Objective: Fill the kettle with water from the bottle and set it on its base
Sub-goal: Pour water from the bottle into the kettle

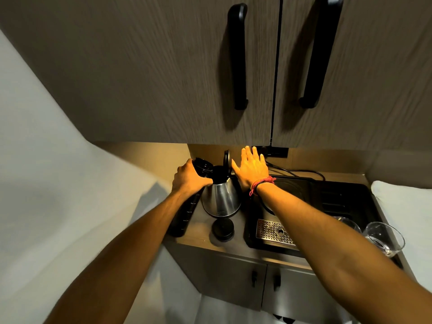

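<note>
A steel kettle (221, 201) stands on the counter with its black lid (226, 159) swung upright. My left hand (189, 180) grips a tall dark bottle (184, 215) near its open top, which leans against the kettle's mouth. My right hand (251, 168) is spread flat just right of the lid, thumb touching the kettle's top. A round black cap (223, 229) lies on the counter in front of the kettle. A round black base (284, 190) sits in the tray to the right, partly behind my right forearm.
A black tray (346, 202) holds a perforated metal drip plate (272, 231) and a cord (299, 171) running to the back wall. Two glasses (383, 238) stand at the tray's right end. Cupboard doors with black handles (238, 57) hang low overhead.
</note>
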